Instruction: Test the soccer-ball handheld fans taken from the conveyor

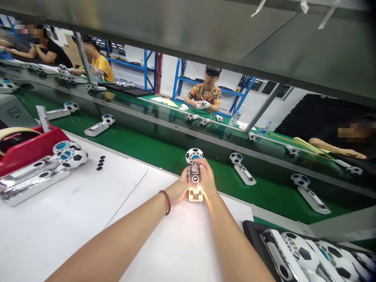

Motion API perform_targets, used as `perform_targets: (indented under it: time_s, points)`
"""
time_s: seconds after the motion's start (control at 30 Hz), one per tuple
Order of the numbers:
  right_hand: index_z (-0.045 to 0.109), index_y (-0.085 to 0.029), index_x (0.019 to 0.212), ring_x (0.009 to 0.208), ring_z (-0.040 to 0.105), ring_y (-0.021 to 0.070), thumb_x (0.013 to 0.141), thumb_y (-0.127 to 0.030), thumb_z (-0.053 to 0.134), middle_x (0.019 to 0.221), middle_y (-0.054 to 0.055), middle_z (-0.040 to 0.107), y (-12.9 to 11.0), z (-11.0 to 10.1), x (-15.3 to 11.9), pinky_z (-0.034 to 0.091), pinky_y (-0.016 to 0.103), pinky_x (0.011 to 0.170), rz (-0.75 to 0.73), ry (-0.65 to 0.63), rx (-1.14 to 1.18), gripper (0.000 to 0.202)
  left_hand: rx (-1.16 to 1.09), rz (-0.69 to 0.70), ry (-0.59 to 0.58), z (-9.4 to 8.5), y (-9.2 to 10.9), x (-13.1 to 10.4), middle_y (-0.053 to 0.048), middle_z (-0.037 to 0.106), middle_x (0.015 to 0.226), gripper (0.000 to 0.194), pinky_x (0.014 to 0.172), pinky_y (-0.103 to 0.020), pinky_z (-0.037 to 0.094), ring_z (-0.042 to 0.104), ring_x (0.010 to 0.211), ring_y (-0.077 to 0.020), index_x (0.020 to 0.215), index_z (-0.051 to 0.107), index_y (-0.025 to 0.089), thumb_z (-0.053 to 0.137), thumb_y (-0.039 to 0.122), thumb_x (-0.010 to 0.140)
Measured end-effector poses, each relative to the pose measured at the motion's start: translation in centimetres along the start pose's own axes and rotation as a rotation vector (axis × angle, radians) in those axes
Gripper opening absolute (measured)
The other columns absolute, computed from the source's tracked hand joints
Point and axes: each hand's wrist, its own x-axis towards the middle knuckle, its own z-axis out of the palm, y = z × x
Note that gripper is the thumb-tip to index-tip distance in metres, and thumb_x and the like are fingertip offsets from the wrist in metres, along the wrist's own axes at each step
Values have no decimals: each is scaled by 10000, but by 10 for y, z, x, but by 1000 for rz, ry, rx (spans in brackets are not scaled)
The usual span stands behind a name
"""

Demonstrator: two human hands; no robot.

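Both my hands hold a handheld fan (195, 197) over the front edge of the white worktop. Its round head has a black-and-white football pattern and points away from me. A small round display shows on the clear handle, and lights glow yellow at the near end. My left hand (179, 188), with a dark red band at the wrist, is closed around the handle's left side. On the right side my right hand (208, 179) grips it too, with fingers reaching up to the head. Parts of the handle are hidden by my thumbs.
Several similar fans lie on the green conveyor (147, 150) ahead. Two more fans (44, 184) rest at left beside a red tape dispenser (55, 137) and several black dots (100, 163). A black tray (249, 231) of fans stands at lower right. Co-workers (205, 94) sit beyond.
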Motion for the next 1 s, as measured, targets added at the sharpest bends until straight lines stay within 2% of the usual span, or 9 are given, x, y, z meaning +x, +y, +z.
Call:
perform_targets:
  time_s: [0.23,0.4,0.63,0.87,1.0]
  points:
    - [651,-241,921,995,541,194,828,-218,385,1092,27,564,-2,1,-1,428,334,873,47,17,-23,283,1,13,-3,-1,-1,0,-65,532,1147,755,781,-322,433,547,999,-219,1289,310,287,630,68,641]
    - [651,-239,927,1013,530,193,831,-227,398,1107,28,564,-5,1,0,390,347,936,58,15,-55,270,-18,14,4,-1,-1,1,-62,532,1124,706,827,-347,416,527,1018,-222,1251,341,275,624,65,639]
    - [648,-238,938,1019,524,193,850,-277,403,1096,30,566,-7,1,0,383,339,934,65,15,-67,263,-83,3,4,-2,0,1,-43,537,1071,697,850,-327,388,512,1022,-204,1217,367,264,636,45,612]
    - [638,-232,937,1022,525,191,846,-279,401,1093,33,570,-7,2,0,383,346,932,103,46,-42,258,-84,-38,-83,-6,0,1,-68,514,1160,860,923,-394,352,511,1043,-220,1295,273,283,690,41,582]
    - [643,-233,941,1043,514,192,834,-273,412,1107,30,570,-8,2,0,363,346,957,128,56,-34,257,-79,-34,-63,-5,0,1,-58,517,1146,834,912,-380,356,508,1034,-213,1277,286,285,691,51,586]
